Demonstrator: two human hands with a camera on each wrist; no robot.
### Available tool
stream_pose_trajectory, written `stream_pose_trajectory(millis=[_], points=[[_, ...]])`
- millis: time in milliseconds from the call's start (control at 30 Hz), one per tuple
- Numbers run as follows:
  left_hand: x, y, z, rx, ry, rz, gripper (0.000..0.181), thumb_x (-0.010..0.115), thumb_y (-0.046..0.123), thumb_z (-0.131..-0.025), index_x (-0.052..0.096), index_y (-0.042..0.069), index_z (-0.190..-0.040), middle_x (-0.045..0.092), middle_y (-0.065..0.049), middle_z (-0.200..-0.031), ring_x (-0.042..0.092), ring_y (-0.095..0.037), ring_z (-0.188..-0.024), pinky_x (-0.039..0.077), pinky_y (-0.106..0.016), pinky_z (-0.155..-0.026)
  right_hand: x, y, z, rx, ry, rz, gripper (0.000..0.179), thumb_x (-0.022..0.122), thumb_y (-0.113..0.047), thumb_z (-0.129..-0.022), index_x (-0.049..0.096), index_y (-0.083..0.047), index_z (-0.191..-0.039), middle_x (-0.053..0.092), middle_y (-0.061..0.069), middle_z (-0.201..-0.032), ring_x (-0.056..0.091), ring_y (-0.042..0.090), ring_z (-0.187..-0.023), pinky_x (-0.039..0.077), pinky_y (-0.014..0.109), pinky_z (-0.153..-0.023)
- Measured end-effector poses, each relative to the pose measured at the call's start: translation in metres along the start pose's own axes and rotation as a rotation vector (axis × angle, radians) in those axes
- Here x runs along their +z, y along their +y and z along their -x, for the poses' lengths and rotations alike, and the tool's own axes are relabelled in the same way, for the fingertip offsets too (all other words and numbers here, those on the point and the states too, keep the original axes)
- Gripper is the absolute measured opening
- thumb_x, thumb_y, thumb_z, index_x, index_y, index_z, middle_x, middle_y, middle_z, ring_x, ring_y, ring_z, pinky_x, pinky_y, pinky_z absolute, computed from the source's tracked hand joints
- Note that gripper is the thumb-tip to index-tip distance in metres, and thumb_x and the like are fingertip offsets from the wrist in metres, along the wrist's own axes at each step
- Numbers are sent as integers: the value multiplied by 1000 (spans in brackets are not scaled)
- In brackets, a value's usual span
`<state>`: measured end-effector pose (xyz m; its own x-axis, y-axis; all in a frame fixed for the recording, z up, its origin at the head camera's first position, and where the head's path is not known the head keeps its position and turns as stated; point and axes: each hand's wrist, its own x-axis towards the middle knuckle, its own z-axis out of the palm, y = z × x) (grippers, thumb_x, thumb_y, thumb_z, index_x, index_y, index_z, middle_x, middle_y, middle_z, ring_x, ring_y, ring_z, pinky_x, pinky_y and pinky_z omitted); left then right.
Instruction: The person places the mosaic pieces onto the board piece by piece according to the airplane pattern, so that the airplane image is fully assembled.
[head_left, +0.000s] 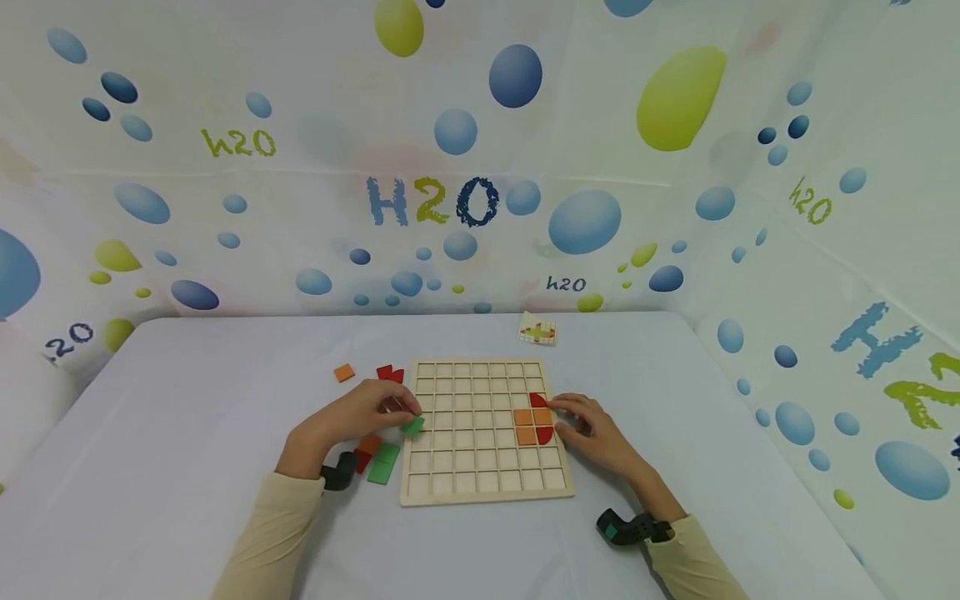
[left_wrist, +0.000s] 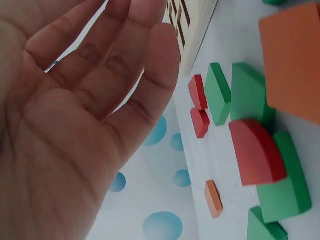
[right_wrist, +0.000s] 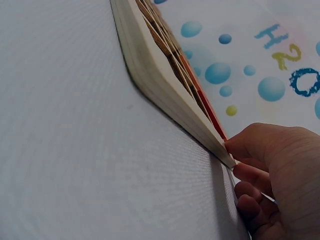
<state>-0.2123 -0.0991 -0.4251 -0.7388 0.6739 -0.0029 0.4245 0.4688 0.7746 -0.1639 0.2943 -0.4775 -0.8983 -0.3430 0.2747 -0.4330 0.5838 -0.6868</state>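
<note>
In the head view, my left hand [head_left: 375, 407] pinches a small green tile [head_left: 412, 427] between thumb and fingertips at the left rim of the wooden grid board [head_left: 487, 502]. The left wrist view shows its palm and fingers, with the tile hidden. My right hand [head_left: 594, 432] touches the board's right rim with thumb and forefinger, spread a little apart along it. Beside those fingertips, orange squares [head_left: 527, 436] and red rounded tiles [head_left: 544, 435] lie in the cells. In the right wrist view, the other fingers [right_wrist: 250, 207] curl below the rim.
Loose tiles lie left of the board: an orange one [head_left: 344, 372], red ones [head_left: 390, 373] and a green pair [head_left: 383, 463]. More green [left_wrist: 248, 90] and red pieces [left_wrist: 256, 152] show near the left wrist. A patterned card [head_left: 537, 331] lies beyond the board.
</note>
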Motion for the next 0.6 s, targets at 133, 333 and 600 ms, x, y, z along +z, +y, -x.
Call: stream_pose_trajectory(millis=[133, 333, 600], points=[[4, 5, -4, 11, -8, 2, 11, 65, 9, -92, 70, 6, -102, 68, 0, -97, 59, -13, -86, 51, -29, -80, -2, 0, 1, -7, 3, 1, 34, 65, -7, -91, 63, -1, -124, 58, 17, -127, 48, 13, -93, 43, 24, -72], [10, 10, -12, 48, -18, 12, 10, 66, 8, -92, 69, 5, -101, 68, 0, -95, 60, -12, -86, 52, -27, -80, -4, 0, 2, -13, 10, -8, 33, 66, -6, -91, 64, -2, -124, 58, 18, -126, 49, 19, -91, 42, 24, -70], [19, 19, -19, 65, -37, 39, 10, 65, 10, -93, 69, 6, -101, 68, 0, -95, 60, -11, -84, 51, -26, -78, -7, -3, 2, -14, -10, -12, 33, 65, -5, -91, 63, -1, -124, 58, 18, -126, 49, 21, -92, 43, 25, -71]])
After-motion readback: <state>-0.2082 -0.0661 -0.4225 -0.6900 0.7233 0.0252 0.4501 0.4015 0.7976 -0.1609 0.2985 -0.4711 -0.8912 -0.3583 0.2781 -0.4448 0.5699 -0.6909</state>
